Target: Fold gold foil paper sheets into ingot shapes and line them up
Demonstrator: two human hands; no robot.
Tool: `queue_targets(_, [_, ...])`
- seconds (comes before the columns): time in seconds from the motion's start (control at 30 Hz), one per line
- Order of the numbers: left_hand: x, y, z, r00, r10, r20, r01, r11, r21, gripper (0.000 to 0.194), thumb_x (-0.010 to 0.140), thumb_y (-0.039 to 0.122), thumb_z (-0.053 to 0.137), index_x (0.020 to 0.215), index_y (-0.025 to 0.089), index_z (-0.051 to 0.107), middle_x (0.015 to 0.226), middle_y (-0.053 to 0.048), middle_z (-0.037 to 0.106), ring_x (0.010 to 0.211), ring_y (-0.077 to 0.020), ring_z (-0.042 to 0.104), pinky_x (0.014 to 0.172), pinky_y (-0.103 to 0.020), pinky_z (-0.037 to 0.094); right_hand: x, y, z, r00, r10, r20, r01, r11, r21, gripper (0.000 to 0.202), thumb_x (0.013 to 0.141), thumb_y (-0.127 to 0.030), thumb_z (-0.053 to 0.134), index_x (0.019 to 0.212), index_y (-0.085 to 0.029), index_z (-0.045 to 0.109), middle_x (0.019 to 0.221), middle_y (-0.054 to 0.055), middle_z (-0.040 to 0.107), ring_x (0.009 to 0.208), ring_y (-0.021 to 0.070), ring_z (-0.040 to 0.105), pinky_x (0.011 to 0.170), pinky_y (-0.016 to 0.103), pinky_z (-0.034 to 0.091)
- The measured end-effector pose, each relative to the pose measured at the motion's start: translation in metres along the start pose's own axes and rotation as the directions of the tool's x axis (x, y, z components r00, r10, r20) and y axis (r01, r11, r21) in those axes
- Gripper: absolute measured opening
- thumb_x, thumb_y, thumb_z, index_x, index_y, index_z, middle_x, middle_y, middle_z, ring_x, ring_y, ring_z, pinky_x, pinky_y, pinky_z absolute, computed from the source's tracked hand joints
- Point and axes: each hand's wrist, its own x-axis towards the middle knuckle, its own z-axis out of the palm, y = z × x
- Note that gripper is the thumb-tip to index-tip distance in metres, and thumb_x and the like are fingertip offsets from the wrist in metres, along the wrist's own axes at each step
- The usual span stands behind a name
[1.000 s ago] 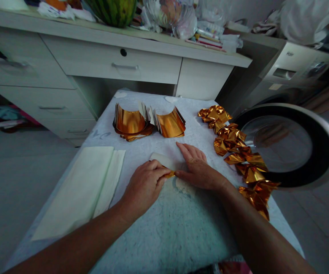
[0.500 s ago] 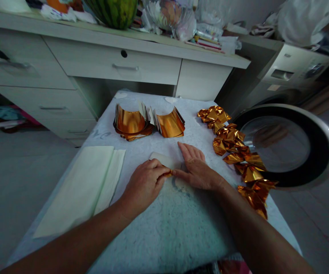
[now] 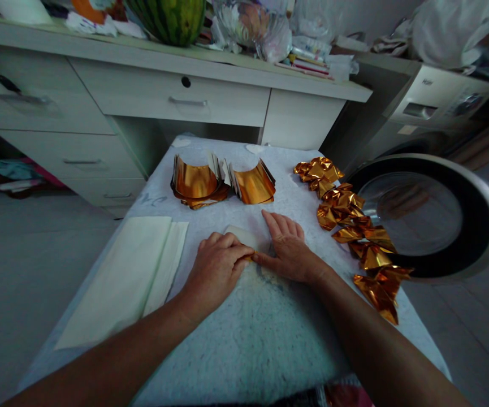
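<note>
On the cloth-covered table (image 3: 244, 345), my left hand (image 3: 216, 268) is closed, its fingers and thumb on a small sheet of gold foil paper (image 3: 249, 258). The sheet's pale side (image 3: 242, 234) faces up, and a narrow gold edge shows at the fingertips; the rest lies under my hands. Flat beside it rests my right hand (image 3: 289, 249), fingers stretched out and thumb tip touching the gold edge. Beyond my hands stand two curved stacks of gold foil sheets, a left stack (image 3: 195, 180) and a right stack (image 3: 253, 186).
Several folded gold foil pieces (image 3: 340, 204) run down the table's right side. Folded pale sheets (image 3: 117, 277) lie at the left. A washing machine's open round door (image 3: 479, 217) juts near the right edge. Behind are a drawer cabinet (image 3: 223, 107) and a watermelon (image 3: 168, 20).
Both hands keep almost the same place on the foil sheet. The right thumb has shifted very slightly left along the gold edge. The view has moved a little.
</note>
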Motion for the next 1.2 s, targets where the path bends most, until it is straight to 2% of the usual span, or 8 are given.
queue_targets(0.2, [0.001,-0.001,0.001,0.996,-0.084,0.009,0.085,0.993,-0.080,0.018,0.085,0.017,0.060,0.096,0.027,0.071,0.096,-0.002,0.065,0.095,-0.0244,0.051,0.082,-0.039,0.036,0.001,0.001,-0.002,0.999,0.013,0.034,-0.013,1.000,0.022,0.094,0.083,-0.052,0.060,0.156,-0.016,0.013,0.155,0.017,0.028,0.141,0.0343,0.024,0.114,0.054,0.017])
queue_targets(0.33, [0.000,-0.001,0.002,0.989,-0.141,-0.051,0.137,0.988,-0.069,0.013,0.079,0.017,0.063,0.090,0.023,0.060,0.095,-0.002,0.061,0.094,-0.0247,0.049,0.082,-0.039,0.037,0.001,0.005,-0.006,0.998,0.000,0.071,-0.006,0.997,0.075,0.095,0.081,-0.043,0.062,0.156,-0.016,0.010,0.155,0.017,0.027,0.142,0.0330,0.022,0.114,0.052,0.017])
queue_targets(0.43, [-0.001,-0.001,0.003,0.974,-0.194,-0.114,0.193,0.981,-0.023,0.025,0.076,0.022,0.066,0.100,0.023,0.058,0.106,-0.005,0.057,0.102,-0.0283,0.047,0.085,-0.043,0.038,0.002,0.008,-0.009,0.995,-0.002,0.102,-0.008,0.995,0.102,0.093,0.081,-0.037,0.061,0.155,-0.014,0.009,0.155,0.018,0.025,0.143,0.0326,0.021,0.115,0.052,0.016])
queue_targets(0.57, [-0.003,-0.002,0.004,0.965,-0.192,-0.179,0.204,0.978,0.053,0.056,0.075,0.027,0.071,0.126,0.020,0.049,0.127,-0.011,0.051,0.117,-0.0336,0.043,0.096,-0.050,0.037,0.002,0.009,-0.013,0.993,0.007,0.120,-0.022,0.993,0.119,0.093,0.080,-0.033,0.060,0.155,-0.010,0.009,0.155,0.020,0.024,0.143,0.0328,0.021,0.116,0.052,0.015])
queue_targets(0.77, [-0.003,-0.005,0.006,0.968,-0.156,-0.197,0.177,0.979,0.096,0.073,0.076,0.029,0.071,0.139,0.019,0.035,0.121,-0.012,0.057,0.117,-0.0354,0.047,0.098,-0.053,0.037,0.001,0.007,-0.012,0.995,-0.029,0.093,0.015,0.989,0.150,0.097,0.079,-0.039,0.065,0.154,-0.008,0.011,0.155,0.022,0.024,0.143,0.0344,0.021,0.116,0.054,0.016])
queue_targets(0.87, [-0.003,-0.005,0.006,0.965,-0.131,-0.227,0.144,0.989,0.041,0.076,0.075,0.024,0.071,0.140,0.022,0.031,0.114,-0.010,0.055,0.113,-0.0329,0.051,0.096,-0.053,0.041,0.001,0.005,-0.009,0.997,-0.064,0.052,0.053,0.983,0.178,0.102,0.076,-0.044,0.070,0.153,-0.010,0.014,0.154,0.022,0.026,0.142,0.0351,0.022,0.116,0.056,0.016])
queue_targets(1.0, [-0.004,-0.003,0.007,0.960,-0.113,-0.255,0.087,0.990,-0.114,0.088,0.072,0.015,0.072,0.144,0.028,0.023,0.119,-0.008,0.045,0.113,-0.0282,0.051,0.093,-0.046,0.047,0.001,0.004,-0.006,0.995,-0.100,-0.015,0.101,0.971,0.216,0.104,0.072,-0.040,0.075,0.152,-0.012,0.016,0.150,0.021,0.031,0.139,0.0354,0.027,0.114,0.057,0.019])
queue_targets(1.2, [-0.004,-0.004,0.004,0.950,-0.197,-0.241,0.134,0.957,-0.256,0.091,0.071,0.012,0.070,0.147,0.028,0.021,0.126,-0.009,0.045,0.110,-0.0260,0.055,0.090,-0.041,0.050,0.003,0.010,0.000,0.988,-0.128,-0.088,0.149,0.940,0.308,0.094,0.069,-0.031,0.079,0.147,-0.017,0.028,0.147,0.018,0.038,0.137,0.0338,0.032,0.113,0.054,0.025])
